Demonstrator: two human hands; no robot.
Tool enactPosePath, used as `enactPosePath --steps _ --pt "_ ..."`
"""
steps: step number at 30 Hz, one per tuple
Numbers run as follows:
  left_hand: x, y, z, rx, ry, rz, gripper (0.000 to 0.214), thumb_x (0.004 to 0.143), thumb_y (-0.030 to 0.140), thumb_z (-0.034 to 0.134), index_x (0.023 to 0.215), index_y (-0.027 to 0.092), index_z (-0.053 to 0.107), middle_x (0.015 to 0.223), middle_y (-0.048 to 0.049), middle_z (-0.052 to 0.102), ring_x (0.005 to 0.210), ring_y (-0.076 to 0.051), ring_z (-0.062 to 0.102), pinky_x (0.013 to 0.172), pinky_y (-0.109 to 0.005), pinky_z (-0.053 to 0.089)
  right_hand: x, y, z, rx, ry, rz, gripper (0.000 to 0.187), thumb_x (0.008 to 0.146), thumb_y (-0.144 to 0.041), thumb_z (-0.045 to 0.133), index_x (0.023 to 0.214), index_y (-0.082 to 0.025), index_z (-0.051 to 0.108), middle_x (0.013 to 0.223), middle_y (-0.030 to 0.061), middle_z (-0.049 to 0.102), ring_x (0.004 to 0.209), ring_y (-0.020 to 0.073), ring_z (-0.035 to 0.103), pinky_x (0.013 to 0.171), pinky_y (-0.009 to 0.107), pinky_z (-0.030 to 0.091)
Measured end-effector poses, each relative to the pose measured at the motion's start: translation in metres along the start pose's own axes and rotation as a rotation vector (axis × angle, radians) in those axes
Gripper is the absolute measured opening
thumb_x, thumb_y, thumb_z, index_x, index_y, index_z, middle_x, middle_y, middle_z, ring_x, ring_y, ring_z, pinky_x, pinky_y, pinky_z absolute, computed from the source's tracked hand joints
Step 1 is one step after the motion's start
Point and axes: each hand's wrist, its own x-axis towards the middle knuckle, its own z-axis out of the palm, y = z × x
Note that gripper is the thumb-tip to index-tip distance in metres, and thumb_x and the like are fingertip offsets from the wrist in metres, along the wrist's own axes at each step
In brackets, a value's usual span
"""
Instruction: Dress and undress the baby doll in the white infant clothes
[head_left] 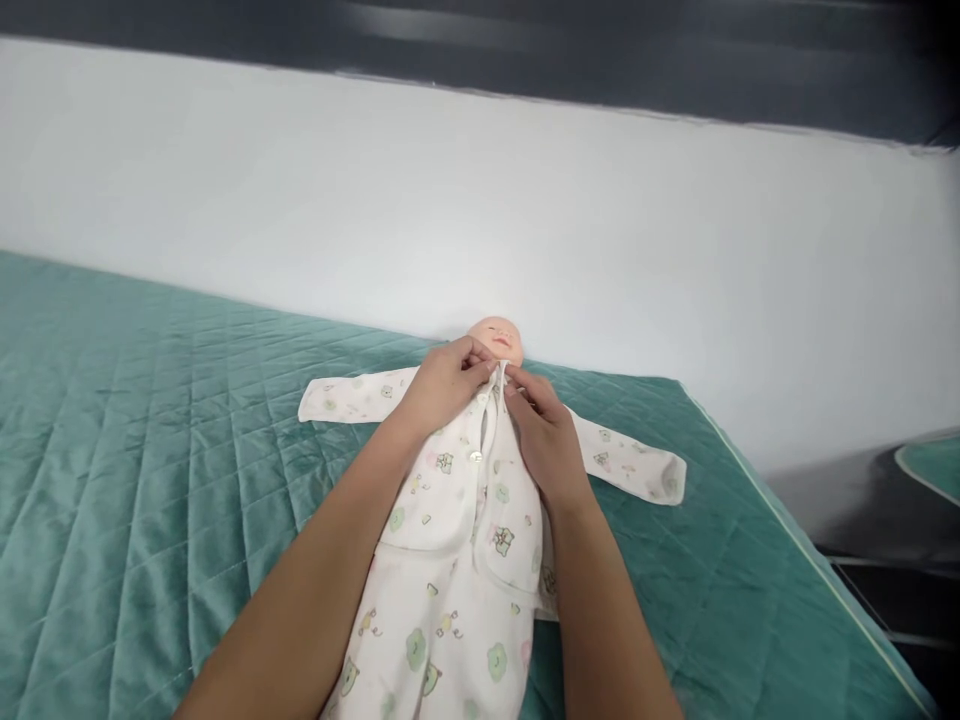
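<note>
A baby doll (496, 338) lies on its back on a green quilted mattress (150, 420), head toward the wall. It wears a white printed top (457, 480) with both sleeves spread out sideways, and matching trousers (435, 640). My left hand (442, 385) pinches the left edge of the top's neckline just under the doll's chin. My right hand (544, 435) pinches the right edge of the neckline, its fingertips meeting the left hand's. Small buttons run down the top's front opening.
A white wall (525, 220) rises directly behind the doll's head. The mattress edge runs diagonally at the right, with dark floor (885, 580) beyond it and a bit of another green surface (934, 465) at the far right.
</note>
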Motion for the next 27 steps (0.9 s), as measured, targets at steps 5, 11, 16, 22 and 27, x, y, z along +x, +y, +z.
enactPosePath --steps 5,11,16,22,27 --pt "-0.001 -0.002 0.0 -0.02 -0.042 0.027 0.009 0.087 0.023 0.057 0.092 0.02 0.064 0.086 0.0002 0.067 0.08 -0.014 0.061 0.076 -0.027 0.046 0.001 -0.003 0.001 -0.049 -0.006 0.029 0.034 0.086 -0.035 0.061 0.116 -0.024 0.072 0.108 0.0031 0.063 0.095 0.0178 0.06 0.099 0.037 0.045" --pt "-0.003 -0.004 0.004 0.1 0.051 0.014 0.019 0.085 0.017 0.054 0.098 0.021 0.067 0.092 -0.0016 0.07 0.084 -0.016 0.063 0.08 -0.03 0.048 0.003 -0.005 0.001 -0.126 -0.018 0.103 0.033 0.089 -0.037 0.059 0.117 -0.027 0.073 0.119 0.0033 0.065 0.112 0.0212 0.06 0.106 0.038 0.041" --pt "-0.003 -0.002 0.001 0.1 0.029 -0.05 0.014 0.085 0.021 0.058 0.092 0.019 0.071 0.092 -0.0037 0.073 0.084 -0.018 0.065 0.081 -0.032 0.049 0.017 -0.002 0.002 -0.174 -0.049 0.038 0.029 0.09 -0.036 0.057 0.109 -0.027 0.077 0.118 0.0028 0.07 0.115 0.023 0.061 0.106 0.039 0.041" --pt "0.0 -0.007 -0.001 0.015 0.057 -0.076 0.007 0.083 0.02 0.064 0.088 0.018 0.068 0.092 -0.0042 0.074 0.086 -0.016 0.067 0.084 -0.03 0.05 0.023 -0.004 0.004 -0.192 -0.038 0.057 0.026 0.086 -0.035 0.061 0.102 -0.026 0.079 0.106 0.0011 0.073 0.095 0.0211 0.063 0.094 0.036 0.046" --pt "0.001 -0.01 0.0 -0.001 0.06 -0.088 0.013 0.082 0.019 0.065 0.094 0.018 0.066 0.091 -0.0038 0.072 0.083 -0.015 0.066 0.081 -0.029 0.05 0.021 -0.003 0.005 -0.228 -0.006 0.076 0.026 0.083 -0.037 0.064 0.1 -0.025 0.079 0.104 0.0028 0.07 0.082 0.0185 0.058 0.087 0.037 0.047"
